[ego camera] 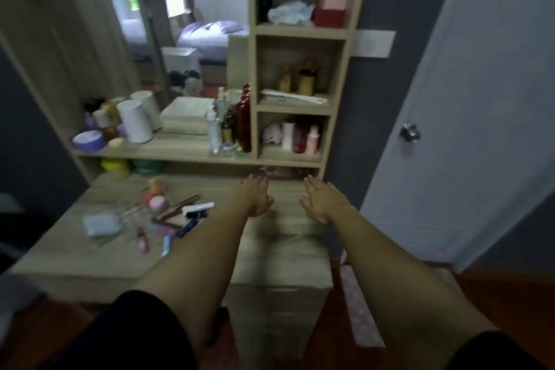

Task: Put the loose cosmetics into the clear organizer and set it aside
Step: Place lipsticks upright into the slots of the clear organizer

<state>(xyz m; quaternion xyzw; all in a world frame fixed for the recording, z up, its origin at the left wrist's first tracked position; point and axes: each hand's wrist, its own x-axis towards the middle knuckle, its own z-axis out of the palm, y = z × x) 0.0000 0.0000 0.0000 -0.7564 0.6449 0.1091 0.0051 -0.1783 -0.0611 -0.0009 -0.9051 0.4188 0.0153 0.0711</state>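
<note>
Loose cosmetics (177, 219) lie scattered on the left half of the wooden dressing table (285, 249): tubes, a pink jar, a peach bottle, a white stick and a brown comb. The clear organizer (129, 213) sits among them, hard to make out in the blur, with a pale blue pouch (100, 225) at its left. My left hand (255, 195) and my right hand (321, 201) are both stretched out flat over the table's right part, fingers apart, holding nothing, to the right of the cosmetics.
A shelf (156, 147) above the table carries white canisters, jars and tall bottles. A cubby tower (300, 69) at the right holds more bottles and boxes. A mirror is behind the shelf. A closed door (480, 99) stands at the right.
</note>
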